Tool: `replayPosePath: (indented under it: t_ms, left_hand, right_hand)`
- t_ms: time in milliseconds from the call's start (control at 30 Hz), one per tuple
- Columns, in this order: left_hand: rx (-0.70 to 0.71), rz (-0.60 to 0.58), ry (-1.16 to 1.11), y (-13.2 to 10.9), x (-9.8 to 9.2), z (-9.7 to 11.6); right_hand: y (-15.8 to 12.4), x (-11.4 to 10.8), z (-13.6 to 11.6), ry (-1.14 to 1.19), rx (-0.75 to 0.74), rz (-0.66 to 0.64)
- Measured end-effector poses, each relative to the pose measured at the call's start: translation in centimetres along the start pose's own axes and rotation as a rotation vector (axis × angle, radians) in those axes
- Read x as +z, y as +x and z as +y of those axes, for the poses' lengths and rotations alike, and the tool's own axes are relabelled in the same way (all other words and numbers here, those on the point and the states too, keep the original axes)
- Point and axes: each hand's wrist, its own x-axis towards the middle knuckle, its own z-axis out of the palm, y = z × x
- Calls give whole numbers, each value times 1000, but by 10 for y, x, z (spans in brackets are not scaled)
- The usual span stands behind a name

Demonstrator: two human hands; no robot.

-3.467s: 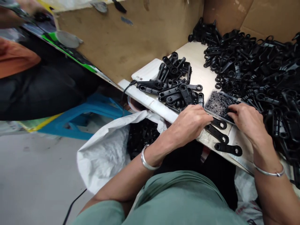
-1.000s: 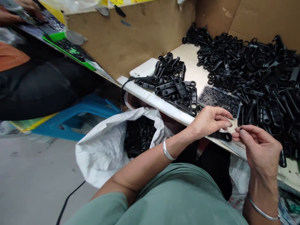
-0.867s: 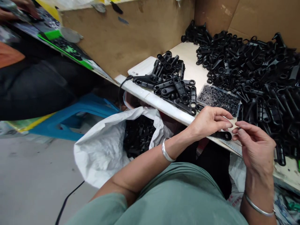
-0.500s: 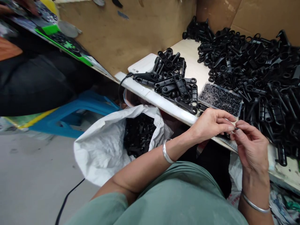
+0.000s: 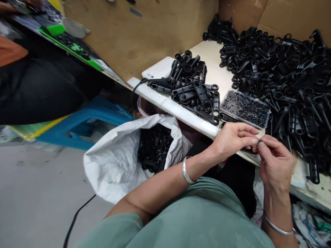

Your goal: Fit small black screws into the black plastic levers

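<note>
My left hand [image 5: 234,139] and my right hand [image 5: 275,160] meet at the table's front edge, fingertips pinched together. Between them is a tiny dark piece [image 5: 259,141], mostly hidden by the fingers and too small to name. Just beyond the hands lies a clear plastic box [image 5: 247,108] full of small dark metal pieces that look like screws. Left of the box is a heap of black plastic arm-shaped parts [image 5: 200,94] with round ring ends. A much larger pile of similar black parts [image 5: 284,72] covers the right side of the table.
Below the table edge on the left stands an open white sack [image 5: 111,165] holding black parts. A blue plastic stool [image 5: 85,127] and a person in dark trousers [image 5: 38,86] are farther left. Cardboard panels [image 5: 160,31] wall the table. A black cable [image 5: 77,215] lies on the floor.
The view has shifted slightly. Both hands stay pinched together at the same spot, with the fingertips a little closer around the tiny piece.
</note>
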Motion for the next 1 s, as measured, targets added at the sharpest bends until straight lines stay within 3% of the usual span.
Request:
replayPosePath:
  t_ms: [233,433,700,833,1000]
  left_hand:
    - [37,50,112,-2,1,0]
    - [104,69,290,-3,3,0]
    - [290,73,646,-1,1,-5]
    - [381,32,826,-2,-1,-1]
    - [563,-110,1430,-17,-11,12]
  right_hand:
    - [-1,-8,-4,-235,-69,-25]
    - [-9,-9,-11,-629,-265,-13]
    - [2,-9,-13,-803,-391,-126]
    - [9,-13,-15,-775,-317,-68]
    - [7,-32,-14,-668,-115,-37]
